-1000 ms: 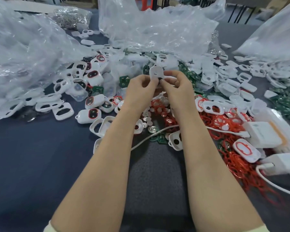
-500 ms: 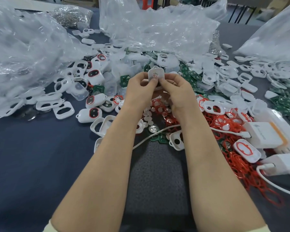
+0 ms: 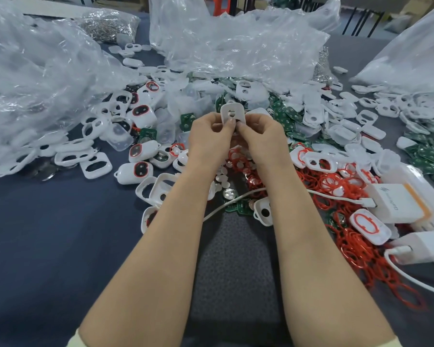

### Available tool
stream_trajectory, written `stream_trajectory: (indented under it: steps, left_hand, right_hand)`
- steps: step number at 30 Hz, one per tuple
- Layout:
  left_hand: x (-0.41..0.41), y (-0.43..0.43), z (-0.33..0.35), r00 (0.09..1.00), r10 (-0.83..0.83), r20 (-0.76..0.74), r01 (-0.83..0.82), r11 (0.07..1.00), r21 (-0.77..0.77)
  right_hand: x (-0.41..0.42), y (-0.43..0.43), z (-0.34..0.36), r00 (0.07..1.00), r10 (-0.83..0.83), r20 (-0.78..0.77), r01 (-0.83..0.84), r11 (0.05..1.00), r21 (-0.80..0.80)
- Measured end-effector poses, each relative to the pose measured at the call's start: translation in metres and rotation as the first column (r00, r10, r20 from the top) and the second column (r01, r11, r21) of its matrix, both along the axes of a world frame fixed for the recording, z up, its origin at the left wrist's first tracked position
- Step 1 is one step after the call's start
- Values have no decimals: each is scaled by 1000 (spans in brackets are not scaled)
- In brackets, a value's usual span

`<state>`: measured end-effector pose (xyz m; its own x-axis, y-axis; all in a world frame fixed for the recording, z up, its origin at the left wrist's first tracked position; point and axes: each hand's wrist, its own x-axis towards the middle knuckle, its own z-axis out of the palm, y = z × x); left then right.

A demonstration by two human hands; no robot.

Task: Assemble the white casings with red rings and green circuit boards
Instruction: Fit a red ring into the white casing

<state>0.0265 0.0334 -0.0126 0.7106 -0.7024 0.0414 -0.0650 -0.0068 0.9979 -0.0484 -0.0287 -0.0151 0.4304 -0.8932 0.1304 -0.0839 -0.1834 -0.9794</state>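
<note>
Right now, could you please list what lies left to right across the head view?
Clear plastic bag, assembled casing with red ring, left hand, held white casing, right hand, red ring pile, green circuit board pile.

Dark blue cloth (image 3: 48, 234) covers the table; grey mat (image 3: 231, 271) at near centre. Crumpled clear plastic bags at left (image 3: 35, 78), back centre (image 3: 236, 46) and right (image 3: 411, 53). White box (image 3: 396, 204) with orange edge at right, white cable (image 3: 336, 196) plugged into it. White charger (image 3: 426, 249) just beside.
</note>
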Motion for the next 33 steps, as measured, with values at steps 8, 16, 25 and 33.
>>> stream_trajectory:
  steps: [8, 16, 25, 33]
  left_hand:
    - [-2, 1, 3, 972, 22, 232, -47, 993, 104]
    - [-3, 4, 2, 920, 14, 391, -52, 995, 87]
    - [3, 2, 1, 954, 96, 283, -115, 992, 53]
    - [0, 2, 3, 917, 77, 391, -102, 994, 44]
  right_hand:
    - [3, 5, 0, 976, -168, -139, 129, 959, -251]
    - [-1, 8, 5, 983, -120, -141, 66, 938, -339]
    - [0, 6, 1, 994, -92, -60, 85, 990, -115]
    - [-3, 11, 2, 969, -190, -158, 99, 884, -457]
